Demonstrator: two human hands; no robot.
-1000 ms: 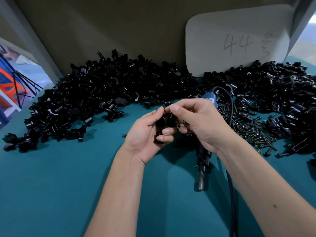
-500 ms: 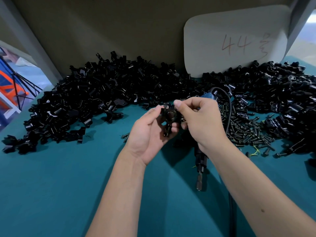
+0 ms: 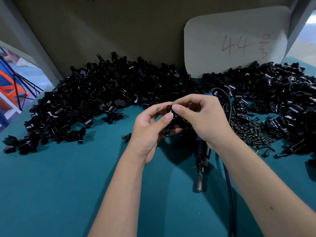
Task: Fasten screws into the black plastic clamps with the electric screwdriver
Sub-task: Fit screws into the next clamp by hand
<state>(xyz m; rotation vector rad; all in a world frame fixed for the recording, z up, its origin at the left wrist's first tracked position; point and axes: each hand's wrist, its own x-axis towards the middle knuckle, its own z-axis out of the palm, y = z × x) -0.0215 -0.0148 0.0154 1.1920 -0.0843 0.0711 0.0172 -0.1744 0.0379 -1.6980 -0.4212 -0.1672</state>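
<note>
With the left hand gripping a small black plastic clamp above the teal counter and the right hand pinching what seems a screw at its top, seat it straight before lifting the blue-bodied electric screwdriver lying beneath.

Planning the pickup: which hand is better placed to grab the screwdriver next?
Right. The screwdriver lies directly beneath the right hand, which only pinches at the clamp; the left hand grips it.

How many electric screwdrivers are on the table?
1: the electric screwdriver lies on the teal table, partly under the right hand, tip toward the camera. The clamp piles could hide others.
</note>
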